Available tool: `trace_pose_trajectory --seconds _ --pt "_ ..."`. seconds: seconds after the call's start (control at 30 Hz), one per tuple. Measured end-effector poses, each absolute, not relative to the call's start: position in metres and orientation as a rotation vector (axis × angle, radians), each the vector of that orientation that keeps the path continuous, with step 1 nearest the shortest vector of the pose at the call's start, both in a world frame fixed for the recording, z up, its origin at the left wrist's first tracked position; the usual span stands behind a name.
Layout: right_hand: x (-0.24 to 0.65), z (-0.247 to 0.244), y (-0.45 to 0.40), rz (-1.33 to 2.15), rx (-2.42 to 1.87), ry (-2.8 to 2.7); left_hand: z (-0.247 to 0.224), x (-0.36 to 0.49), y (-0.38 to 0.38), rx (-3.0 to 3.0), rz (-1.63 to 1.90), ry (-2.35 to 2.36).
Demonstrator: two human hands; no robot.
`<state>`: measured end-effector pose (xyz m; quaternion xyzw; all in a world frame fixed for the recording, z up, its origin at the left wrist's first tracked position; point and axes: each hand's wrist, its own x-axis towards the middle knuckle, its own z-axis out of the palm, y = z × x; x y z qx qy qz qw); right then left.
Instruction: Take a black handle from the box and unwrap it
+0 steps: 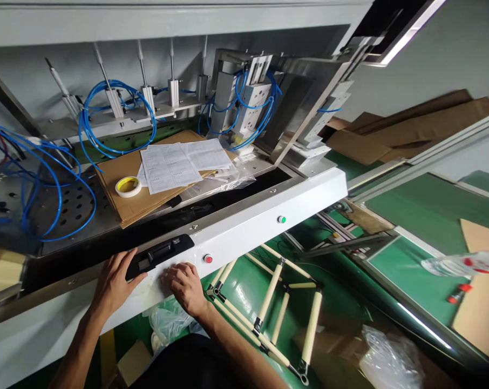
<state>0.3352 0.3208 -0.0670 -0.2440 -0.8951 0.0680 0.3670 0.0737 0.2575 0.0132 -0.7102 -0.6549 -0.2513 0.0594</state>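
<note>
A long black plastic trim panel (160, 254) with a recessed opening lies on the metal front ledge of the machine. My left hand (117, 278) grips its left end, the thumb on the near side and the fingers on the far side. Just below the panel's right half, my right hand (185, 286) rests against the white front face, its fingers curled in. What those fingers hold, if anything, is hidden. A red push button (208, 259) sits right of my right hand, and a green push button (282, 219) is further right.
Behind the ledge, stacked cardboard (119, 205) carries printed sheets (169, 165) and a tape roll (128, 186). Blue air hoses (86, 121) loop around metal cylinders. A cream tube frame (272, 292) stands below right; a plastic bottle (463, 265) lies on the right-hand bench.
</note>
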Motion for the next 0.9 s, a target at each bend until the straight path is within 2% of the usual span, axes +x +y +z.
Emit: trace_pose_trajectory --seconds 0.2,0.33,0.47,0.7,0.9 --pt "0.333 -0.057 0.325 0.163 -0.611 -2.337 0.019 0.067 0.202 -1.702 -1.060 -1.876" --pt "0.334 -0.036 0.325 0.218 -0.611 -2.361 0.007 0.085 0.168 -1.812 -0.799 -1.801" --pt "0.334 -0.017 0.328 0.268 -0.601 -2.389 -0.003 0.105 0.172 -1.867 -0.651 -1.834" --pt "0.339 -0.001 0.333 0.290 -0.581 -2.402 0.004 0.099 0.188 -1.906 -0.822 -1.775" --pt "0.362 -0.003 0.344 0.165 -0.686 -2.342 0.004 0.091 0.190 -1.949 -0.882 -1.765"
